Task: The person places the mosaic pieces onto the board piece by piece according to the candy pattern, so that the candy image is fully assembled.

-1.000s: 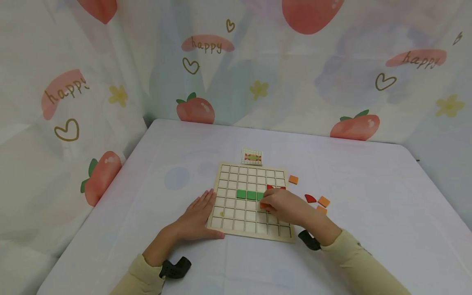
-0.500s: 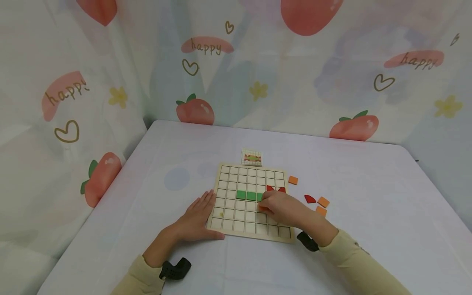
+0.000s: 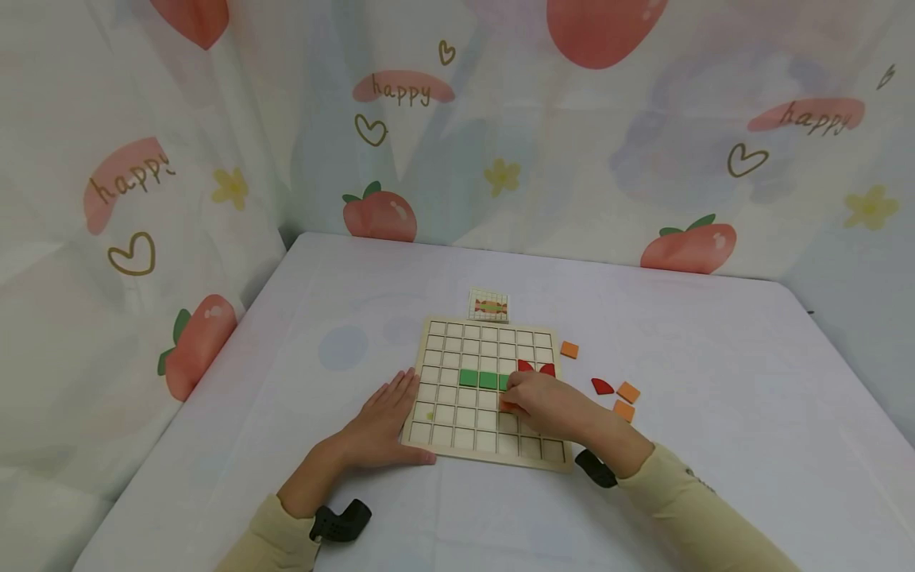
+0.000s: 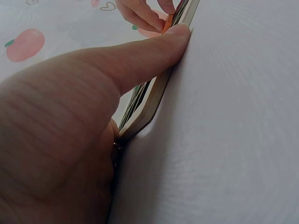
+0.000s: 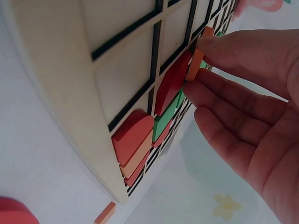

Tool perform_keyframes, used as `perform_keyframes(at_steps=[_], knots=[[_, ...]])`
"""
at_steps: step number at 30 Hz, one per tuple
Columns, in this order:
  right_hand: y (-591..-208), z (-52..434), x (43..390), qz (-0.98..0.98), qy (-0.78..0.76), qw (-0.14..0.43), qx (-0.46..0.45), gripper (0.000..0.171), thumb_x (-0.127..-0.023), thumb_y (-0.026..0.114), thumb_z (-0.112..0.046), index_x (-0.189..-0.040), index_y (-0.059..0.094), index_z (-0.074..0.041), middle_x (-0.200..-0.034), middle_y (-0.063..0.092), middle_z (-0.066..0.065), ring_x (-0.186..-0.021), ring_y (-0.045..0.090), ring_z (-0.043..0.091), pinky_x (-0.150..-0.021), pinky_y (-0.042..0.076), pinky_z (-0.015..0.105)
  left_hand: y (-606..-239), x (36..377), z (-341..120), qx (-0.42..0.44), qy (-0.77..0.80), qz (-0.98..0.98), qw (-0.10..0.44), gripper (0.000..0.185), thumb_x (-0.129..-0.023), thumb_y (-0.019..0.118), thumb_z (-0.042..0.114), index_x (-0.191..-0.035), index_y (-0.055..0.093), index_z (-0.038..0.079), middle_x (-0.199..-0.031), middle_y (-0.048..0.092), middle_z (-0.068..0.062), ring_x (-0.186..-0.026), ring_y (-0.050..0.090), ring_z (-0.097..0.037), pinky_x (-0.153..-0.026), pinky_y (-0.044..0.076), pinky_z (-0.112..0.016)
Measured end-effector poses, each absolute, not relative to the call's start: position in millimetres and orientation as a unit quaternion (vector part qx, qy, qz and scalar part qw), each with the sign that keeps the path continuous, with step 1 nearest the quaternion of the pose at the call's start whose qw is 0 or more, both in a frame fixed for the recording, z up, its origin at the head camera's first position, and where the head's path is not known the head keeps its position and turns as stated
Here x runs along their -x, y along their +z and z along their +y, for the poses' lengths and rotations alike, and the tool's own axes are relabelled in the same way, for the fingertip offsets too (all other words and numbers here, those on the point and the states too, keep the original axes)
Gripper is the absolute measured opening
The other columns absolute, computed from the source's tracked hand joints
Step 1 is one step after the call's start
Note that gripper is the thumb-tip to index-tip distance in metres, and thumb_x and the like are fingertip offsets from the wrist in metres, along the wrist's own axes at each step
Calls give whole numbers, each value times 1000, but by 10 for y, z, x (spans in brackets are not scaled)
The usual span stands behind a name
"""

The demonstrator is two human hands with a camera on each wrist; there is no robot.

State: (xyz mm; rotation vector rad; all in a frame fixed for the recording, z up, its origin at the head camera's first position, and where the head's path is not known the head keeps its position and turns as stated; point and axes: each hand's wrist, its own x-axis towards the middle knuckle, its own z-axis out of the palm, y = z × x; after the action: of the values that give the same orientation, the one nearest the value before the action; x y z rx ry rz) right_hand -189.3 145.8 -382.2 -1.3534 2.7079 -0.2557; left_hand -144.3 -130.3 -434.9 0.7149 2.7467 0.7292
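White table (image 3: 715, 397), left hand (image 3: 379, 425) steadying grid board (image 3: 446, 413), right hand (image 3: 546, 405) pinching orange tile (image 5: 195, 65)

Right hand (image 5: 252, 116) pinching a thin orange tile (image 5: 195, 64) against the wooden grid board (image 5: 70, 88), fingers (image 5: 233, 100) curled beside it, red curved pieces (image 5: 133, 135) and green tiles (image 5: 164, 119) set in cells, pale surface (image 5: 32, 177) beneath

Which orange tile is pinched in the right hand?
The orange tile on the board, under the right hand; the other three lie loose on the table.

Card (image 3: 488, 305) behind board (image 3: 457, 349); loose tiles (image 3: 615, 394) right of board.
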Motion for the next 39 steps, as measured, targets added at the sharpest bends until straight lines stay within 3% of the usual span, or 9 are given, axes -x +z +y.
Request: perform_keyframes(at_steps=[12,28,32,39], knots=[[-3822,1430,1894,897,-77,52,431,9,-81,68,0,-86,71,-7,-72,51,-2,-64,48,11,-58,44,19,-4345,1439,-1297,-239,247,933,108,115,-73,59,68,-146,3,1,-152,-2,-11,-138,-4,-20,-108,5,-41],[-3833,1512,1977,899,-104,44,423,7,-80,68,-2,-78,68,-9,-72,48,-5,-64,46,9,-58,43,21,-4356,1446,-1296,-242,251,932,104,115,-72,60,67,-146,3,0,-152,-2,-11,-138,-4,-21,-108,5,-42],[-3810,1603,2060,904,-109,35,412,9,-78,69,1,-86,70,-5,-80,56,-1,-70,53,12,-62,46,23,-4369,1449,-1298,-240,248,933,104,115,-72,60,68,-146,3,1,-152,-2,-11,-138,-4,-20,-108,5,-41],[-3786,1701,2166,919,-114,61,373,12,-80,69,-1,-91,70,-4,-84,57,1,-73,53,12,-64,47,24,-4372,1456,-1301,-238,246,934,105,116,-72,59,69,-146,3,1,-153,-1,-11,-138,-4,-20,-108,5,-41]])
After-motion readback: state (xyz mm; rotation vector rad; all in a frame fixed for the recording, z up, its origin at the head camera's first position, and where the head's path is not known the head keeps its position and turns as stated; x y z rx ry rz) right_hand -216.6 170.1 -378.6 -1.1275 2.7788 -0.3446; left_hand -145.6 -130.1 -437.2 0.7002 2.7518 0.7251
